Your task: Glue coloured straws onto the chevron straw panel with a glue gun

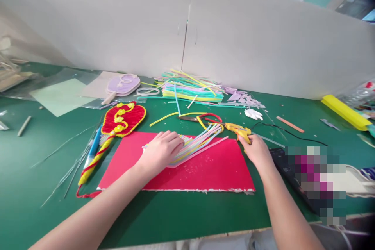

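My left hand lies over a fan of pastel pipe cleaners, its fingers together and curled down on them; the fingertips are partly hidden. Under these strips is a red board with a ragged white front edge. My right hand grips the handle of a yellow hot glue gun at the board's right corner, its nozzle pointing left. Scissors with red handles lie just behind the strips, partly covered by a bent yellow pipe cleaner.
To the left lies a red fan with yellow trim beside a blue pen and thin wires. A pile of pipe cleaners, a lilac fan and purple scraps lie near the grey partition. The gun's black cord runs right.
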The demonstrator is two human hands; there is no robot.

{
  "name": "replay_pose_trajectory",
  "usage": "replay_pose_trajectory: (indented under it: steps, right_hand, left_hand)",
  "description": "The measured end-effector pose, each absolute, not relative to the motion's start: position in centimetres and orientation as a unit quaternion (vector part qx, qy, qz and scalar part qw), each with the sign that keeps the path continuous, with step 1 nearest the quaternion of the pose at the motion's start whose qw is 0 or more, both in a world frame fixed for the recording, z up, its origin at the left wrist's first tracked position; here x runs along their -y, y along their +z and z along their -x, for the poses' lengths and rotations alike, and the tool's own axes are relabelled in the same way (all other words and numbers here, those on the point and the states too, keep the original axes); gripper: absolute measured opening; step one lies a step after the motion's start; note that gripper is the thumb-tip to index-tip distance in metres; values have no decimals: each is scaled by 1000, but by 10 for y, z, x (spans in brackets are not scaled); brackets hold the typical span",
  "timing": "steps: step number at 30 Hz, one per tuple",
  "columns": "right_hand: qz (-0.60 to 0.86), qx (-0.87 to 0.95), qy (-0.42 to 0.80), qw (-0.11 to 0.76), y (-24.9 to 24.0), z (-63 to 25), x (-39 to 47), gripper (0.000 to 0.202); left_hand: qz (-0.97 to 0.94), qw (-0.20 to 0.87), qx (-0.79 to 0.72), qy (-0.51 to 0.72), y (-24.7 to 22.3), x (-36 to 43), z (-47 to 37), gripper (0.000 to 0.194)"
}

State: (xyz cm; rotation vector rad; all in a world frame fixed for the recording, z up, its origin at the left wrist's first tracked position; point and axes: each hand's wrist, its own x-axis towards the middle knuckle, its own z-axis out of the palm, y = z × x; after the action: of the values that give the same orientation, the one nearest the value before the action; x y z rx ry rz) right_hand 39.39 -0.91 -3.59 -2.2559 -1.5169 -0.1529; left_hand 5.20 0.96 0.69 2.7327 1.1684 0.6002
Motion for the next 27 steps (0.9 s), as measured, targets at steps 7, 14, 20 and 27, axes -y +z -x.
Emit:
replay_pose_trajectory:
  steps: [7, 14, 20, 27]
  right_hand:
    - [830, 497, -83, 239, -41, -382, 10, 53]
    - [800, 494, -74, 333, -6, -357, 29, 50]
    - [759, 578, -48, 295, -2, -319, 67, 60]
    - [752, 604, -44, 259, -17, -308, 87, 58]
  left_hand:
    - [-895, 110, -374, 215, 4, -7, -43, 23]
    - [-920, 103, -333, 181, 18, 10, -41, 25]
    - [-926, 60, -356, 110, 19, 17, -45, 33]
    - [-927, 31, -363, 85, 16, 20, -47, 29]
